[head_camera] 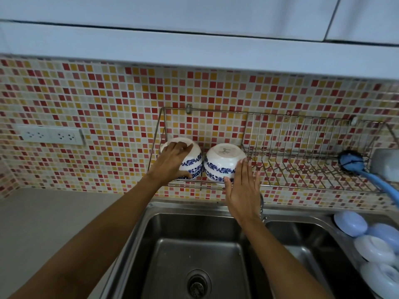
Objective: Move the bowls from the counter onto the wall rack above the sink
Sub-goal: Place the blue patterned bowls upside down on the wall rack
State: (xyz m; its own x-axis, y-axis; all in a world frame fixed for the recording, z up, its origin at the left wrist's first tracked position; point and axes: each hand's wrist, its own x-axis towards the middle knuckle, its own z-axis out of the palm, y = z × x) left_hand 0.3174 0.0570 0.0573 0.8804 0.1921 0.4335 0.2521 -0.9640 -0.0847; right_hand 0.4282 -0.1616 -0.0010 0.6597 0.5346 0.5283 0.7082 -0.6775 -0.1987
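Observation:
Two white bowls with blue flower bands sit upside down, side by side, at the left end of the wire wall rack (291,186). My left hand (171,161) grips the left bowl (194,162) over its top and front. The right bowl (222,160) rests on the rack with its foot ring facing me. My right hand (243,190) is flat with fingers apart, its fingertips touching that bowl's right side, holding nothing.
A double steel sink (194,255) lies below the rack. Several blue and white plastic bowls (371,244) stand by the sink's right edge. A blue brush (354,161) hangs at the rack's right end. A wall socket (51,134) is at left above the grey counter (43,223).

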